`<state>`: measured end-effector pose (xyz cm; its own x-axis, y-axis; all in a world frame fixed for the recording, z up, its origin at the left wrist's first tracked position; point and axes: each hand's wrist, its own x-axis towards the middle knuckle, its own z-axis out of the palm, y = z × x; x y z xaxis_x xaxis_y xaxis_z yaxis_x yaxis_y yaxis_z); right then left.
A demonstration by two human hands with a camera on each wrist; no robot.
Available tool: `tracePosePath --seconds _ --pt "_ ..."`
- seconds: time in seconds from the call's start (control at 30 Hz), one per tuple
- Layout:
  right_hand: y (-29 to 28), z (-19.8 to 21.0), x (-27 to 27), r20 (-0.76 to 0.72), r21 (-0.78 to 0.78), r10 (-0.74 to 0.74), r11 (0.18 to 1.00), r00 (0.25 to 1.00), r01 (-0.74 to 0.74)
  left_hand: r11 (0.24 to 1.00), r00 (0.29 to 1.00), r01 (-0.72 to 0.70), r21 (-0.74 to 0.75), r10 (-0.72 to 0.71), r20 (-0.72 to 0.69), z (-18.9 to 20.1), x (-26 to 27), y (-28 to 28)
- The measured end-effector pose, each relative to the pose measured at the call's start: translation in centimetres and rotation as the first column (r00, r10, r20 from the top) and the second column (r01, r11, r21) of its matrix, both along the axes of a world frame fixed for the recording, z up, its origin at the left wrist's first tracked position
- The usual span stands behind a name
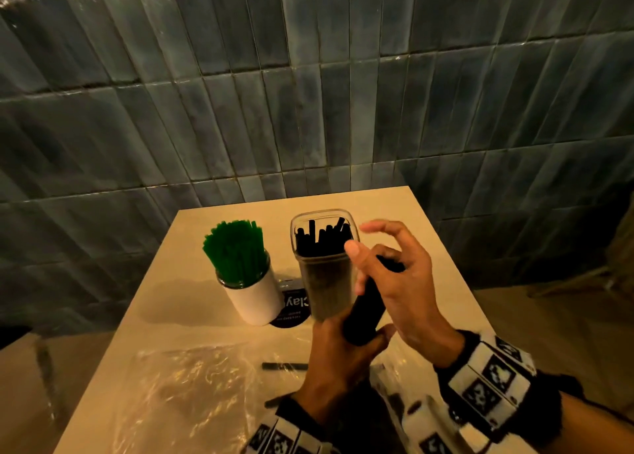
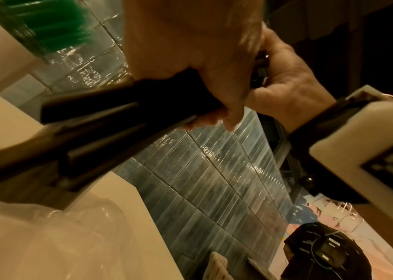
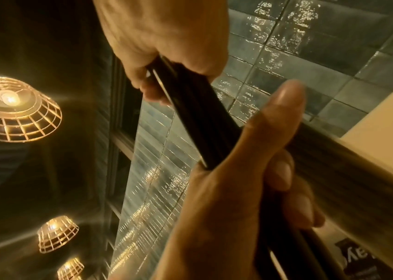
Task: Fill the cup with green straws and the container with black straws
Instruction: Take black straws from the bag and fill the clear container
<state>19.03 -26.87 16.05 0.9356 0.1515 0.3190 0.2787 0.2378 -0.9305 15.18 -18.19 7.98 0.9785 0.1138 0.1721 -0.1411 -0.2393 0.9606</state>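
Note:
A white cup (image 1: 255,299) packed with green straws (image 1: 236,251) stands on the table at centre left. Right of it is a clear container (image 1: 326,282) holding several black straws (image 1: 320,239). In front of the container I hold a tilted bundle of black straws (image 1: 363,311). My left hand (image 1: 339,361) grips its lower end. My right hand (image 1: 398,282) has its lower fingers curled round the upper part, while thumb and forefinger stretch toward the container's rim. The right wrist view shows both hands wrapped on the bundle (image 3: 198,117).
Crumpled clear plastic bags (image 1: 192,385) lie on the near part of the beige table (image 1: 429,234). A loose black straw (image 1: 284,366) lies beside them. A round black label (image 1: 291,307) sits behind the cup. A tiled wall (image 1: 308,93) rises just past the far edge.

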Motion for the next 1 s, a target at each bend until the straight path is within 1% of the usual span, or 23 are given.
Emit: tracePosePath --seconds 0.07,0.13,0.23,0.27,0.33,0.47,0.57,0.63,0.67,0.7,0.77,0.83,0.87,0.93,0.97,1.0 --pt "0.1 0.0 0.4 0.039 0.022 -0.062 0.998 0.997 0.061 0.999 0.999 0.037 0.012 -0.037 -0.024 -0.1 -0.1 0.2" --pt "0.1 0.3 0.8 0.072 0.088 -0.088 0.993 0.994 0.082 0.998 0.997 0.036 0.051 -0.032 -0.077 -0.2 0.0 0.7" --pt "-0.3 0.9 1.3 0.152 0.149 -0.085 0.987 0.985 0.062 0.995 0.97 -0.018 0.103 0.042 -0.24 -0.9 0.3 1.3" --pt "-0.3 1.0 1.2 0.18 0.148 -0.075 0.988 0.981 0.048 0.996 0.954 -0.025 0.089 0.05 -0.295 -1.0 0.4 1.3" --pt "-0.1 0.7 0.9 0.223 0.129 -0.067 0.991 0.972 0.039 0.998 0.937 -0.022 0.057 0.041 -0.347 -1.1 0.4 1.1" --pt "0.0 0.6 0.5 0.296 0.093 -0.089 0.994 0.951 0.065 1.0 0.946 -0.007 0.008 0.009 -0.324 -0.7 0.4 0.8" --pt "-0.2 1.1 0.8 0.422 -0.023 -0.104 0.992 0.9 0.125 0.999 0.959 -0.004 -0.034 -0.005 -0.283 -0.4 0.1 0.5" --pt "-0.4 1.2 1.1 0.475 -0.071 -0.121 0.982 0.872 0.175 0.999 0.965 -0.017 -0.045 0.005 -0.261 -0.4 0.1 0.5" --pt "-0.5 1.4 1.2 0.471 -0.073 -0.115 0.983 0.874 0.169 0.999 0.965 -0.015 -0.046 0.002 -0.261 -0.3 0.1 0.6" --pt "-0.7 1.5 1.3 0.436 -0.059 -0.092 0.99 0.895 0.131 0.999 0.964 -0.009 -0.045 -0.003 -0.265 -0.3 0.1 0.6" --pt "-1.1 1.6 1.6 0.284 0.033 -0.022 0.999 0.959 0.013 0.999 0.968 -0.012 -0.035 0.003 -0.251 -0.2 0.4 0.8" --pt "-1.4 1.6 2.0 0.108 0.11 0.085 0.989 0.991 -0.097 0.998 0.975 -0.056 0.015 0.058 -0.215 0.1 1.0 0.9" --pt "-1.5 1.5 2.1 0.042 0.114 0.173 0.978 0.984 -0.177 0.997 0.98 -0.065 0.036 0.071 -0.187 0.4 1.5 1.0" --pt "-1.3 1.4 2.2 -0.024 0.044 0.317 0.948 0.948 -0.315 0.997 0.99 -0.046 0.055 0.053 -0.132 1.4 2.4 0.9" --pt "-1.1 1.5 2.2 -0.032 0.017 0.32 0.947 0.947 -0.32 0.997 0.994 -0.035 0.073 0.042 -0.097 1.9 2.8 0.8" --pt "-1.0 1.6 2.5 -0.024 0.025 0.292 0.956 0.956 -0.292 0.993 0.997 -0.018 0.115 0.026 -0.069 2.4 3.3 1.0"
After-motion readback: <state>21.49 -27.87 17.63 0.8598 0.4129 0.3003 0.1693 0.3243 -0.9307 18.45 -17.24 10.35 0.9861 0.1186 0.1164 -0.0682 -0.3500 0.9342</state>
